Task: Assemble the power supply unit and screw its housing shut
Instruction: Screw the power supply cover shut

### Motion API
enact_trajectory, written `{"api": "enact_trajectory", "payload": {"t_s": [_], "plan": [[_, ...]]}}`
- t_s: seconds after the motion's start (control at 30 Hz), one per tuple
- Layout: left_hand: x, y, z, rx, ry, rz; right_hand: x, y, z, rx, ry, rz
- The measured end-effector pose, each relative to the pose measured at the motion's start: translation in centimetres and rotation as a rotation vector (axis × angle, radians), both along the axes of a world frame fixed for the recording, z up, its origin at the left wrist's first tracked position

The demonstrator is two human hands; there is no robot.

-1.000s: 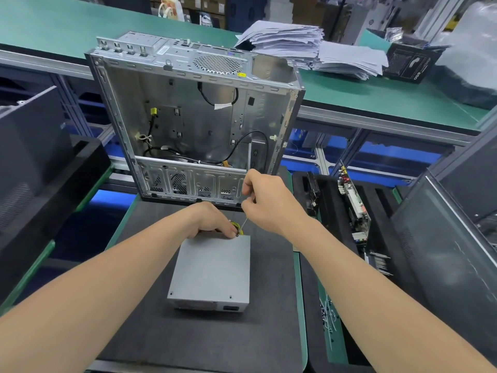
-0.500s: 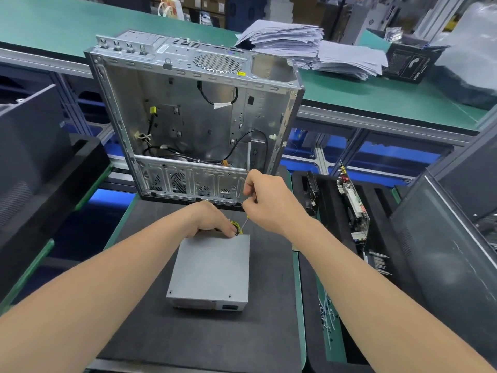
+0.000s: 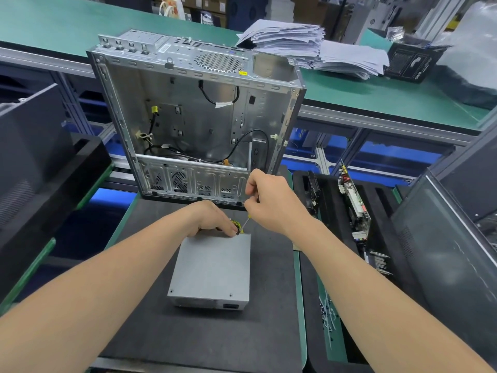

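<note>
- While the left hand (image 3: 212,219) curls its fingers round the wire bundle (image 3: 238,226), the right hand (image 3: 271,203) pinches a thin strand (image 3: 246,223) that runs down into that bundle; what the strand is can't be told.
- Power supply unit (image 3: 212,267): grey box lying flat on the dark mat (image 3: 188,335), centre of frame, a bit low.
- Long axis runs bottom-to-top of frame, leaning slightly right at the top. Socket face points at the bottom edge; wire end points up toward the chassis.
- Wires exit at the unit's upper right corner. Both hands sit there, left hand at the unit's upper edge.
- Open chassis (image 3: 193,122) stands upright at the mat's upper edge, open side toward the camera, just beyond the hands and apart from the unit.
- Room: bare mat below the unit and on both sides, wider on the left, a narrower strip on the right before the mat edge.
- Right of the mat: black tray (image 3: 329,211) holding circuit boards (image 3: 355,205) on edge.
- Upper right: paper stack (image 3: 290,39) on the green bench (image 3: 376,98).
</note>
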State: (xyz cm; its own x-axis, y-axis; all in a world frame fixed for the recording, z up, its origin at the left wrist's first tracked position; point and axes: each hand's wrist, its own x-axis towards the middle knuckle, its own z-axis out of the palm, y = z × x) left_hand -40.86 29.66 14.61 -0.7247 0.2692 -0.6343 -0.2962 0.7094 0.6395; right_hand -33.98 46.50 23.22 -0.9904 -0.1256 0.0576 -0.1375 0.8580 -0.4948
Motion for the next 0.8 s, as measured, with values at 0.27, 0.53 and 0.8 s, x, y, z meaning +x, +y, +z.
{"api": "enact_trajectory", "payload": {"t_s": [0.27, 0.53, 0.8], "plan": [[0.2, 0.0, 0.1, 0.059, 0.007, -0.063, -0.1, 0.2, -0.3, -0.005, 0.005, -0.009], [0.6, 0.0, -0.1, 0.134, 0.035, -0.070, -0.1, 0.9, -1.9, -0.136, 0.086, -0.131], [0.6, 0.2, 0.0, 0.109, -0.001, -0.053, 0.2, 1.9, -3.2, -0.255, 0.111, -0.208]]}}
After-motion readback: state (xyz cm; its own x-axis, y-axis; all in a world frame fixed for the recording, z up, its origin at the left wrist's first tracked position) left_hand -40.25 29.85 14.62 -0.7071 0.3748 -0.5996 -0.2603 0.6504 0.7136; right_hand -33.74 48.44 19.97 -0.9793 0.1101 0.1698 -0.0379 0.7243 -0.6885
